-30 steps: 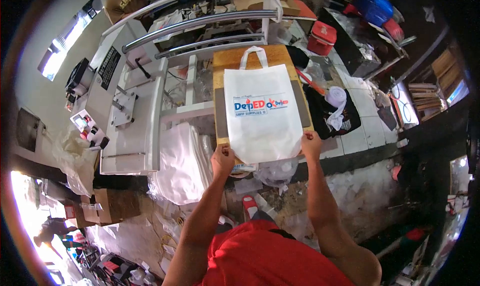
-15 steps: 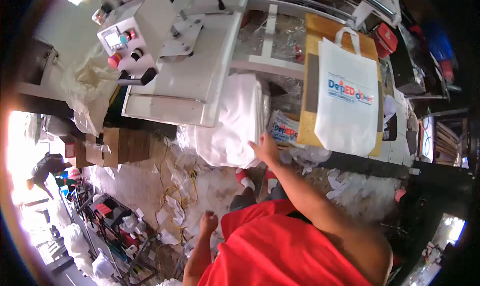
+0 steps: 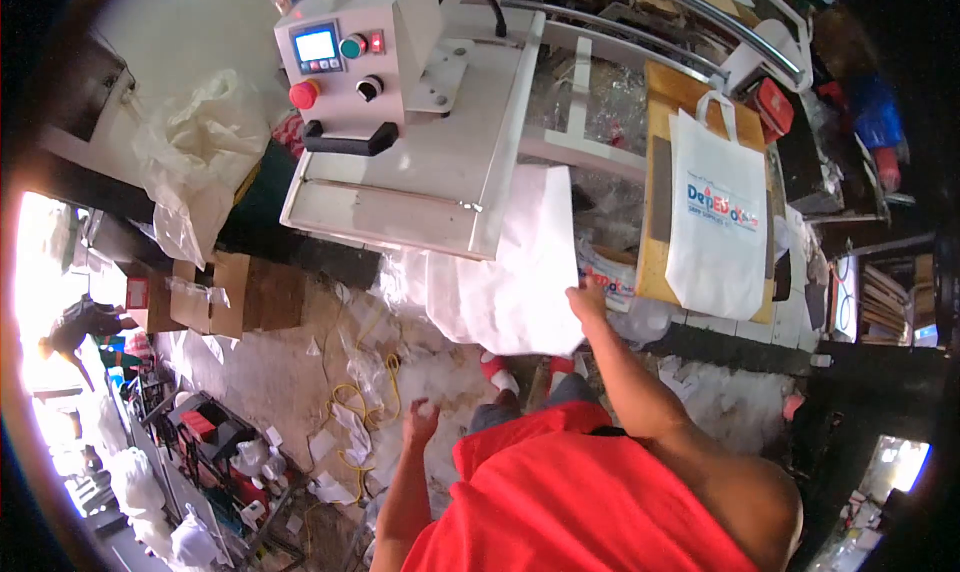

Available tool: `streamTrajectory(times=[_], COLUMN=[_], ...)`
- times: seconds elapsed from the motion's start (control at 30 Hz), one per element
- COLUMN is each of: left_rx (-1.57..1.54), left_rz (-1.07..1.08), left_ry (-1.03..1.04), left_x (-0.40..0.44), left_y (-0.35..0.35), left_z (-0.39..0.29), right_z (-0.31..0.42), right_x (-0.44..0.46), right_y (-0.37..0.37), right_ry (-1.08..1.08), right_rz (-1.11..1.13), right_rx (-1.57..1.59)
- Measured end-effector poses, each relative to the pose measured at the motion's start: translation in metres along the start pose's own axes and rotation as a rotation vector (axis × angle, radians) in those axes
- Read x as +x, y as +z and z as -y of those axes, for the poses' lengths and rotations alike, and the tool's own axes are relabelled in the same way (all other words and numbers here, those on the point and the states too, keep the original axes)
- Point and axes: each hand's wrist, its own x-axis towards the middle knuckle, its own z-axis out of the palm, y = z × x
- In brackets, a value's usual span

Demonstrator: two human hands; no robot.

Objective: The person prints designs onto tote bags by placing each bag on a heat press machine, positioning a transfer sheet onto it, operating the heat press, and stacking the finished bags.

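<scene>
My right hand (image 3: 589,304) is closed at the right edge of a blank white bag (image 3: 508,277), with the fingertips partly hidden. That bag lies at the top of a white pile hanging over the bench's front edge, partly beneath the heat press (image 3: 400,187). My left hand (image 3: 421,424) is held low above the floor, fingers loosely bent and apart, with nothing in it. Just beyond my right hand is a printed packet (image 3: 612,280), partly covered. Farther right, a white tote bag (image 3: 712,217) with blue and red lettering lies flat on a wooden board (image 3: 655,252).
The press has a black handle (image 3: 350,140) at its front and a lit control panel (image 3: 317,49). To its left hangs a crumpled plastic bag (image 3: 195,147). Cardboard boxes (image 3: 235,292) stand on the floor, where a yellow cord (image 3: 360,397) and scraps lie.
My right hand has shifted right, and the white bag's edge with it, now spread flatter. My left hand has risen slightly and its fingers have loosened. The view has turned left.
</scene>
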Motion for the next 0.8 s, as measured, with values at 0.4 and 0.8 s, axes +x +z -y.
streamTrajectory(times=[0.4,0.8], left_rx=[-0.802,-0.565], left_rz=[0.03,-1.476], left_ry=[0.544,1.675], left_x=[-0.084,-0.128], left_y=[-0.144,-0.079], left_z=[-0.431,-0.758], right_z=[0.083,0.14], right_x=[-0.162,-0.12], right_y=[-0.282,-0.553], right_ry=[-0.409,-1.747], right_rz=[0.18,-1.1], right_rx=[0.549,0.465])
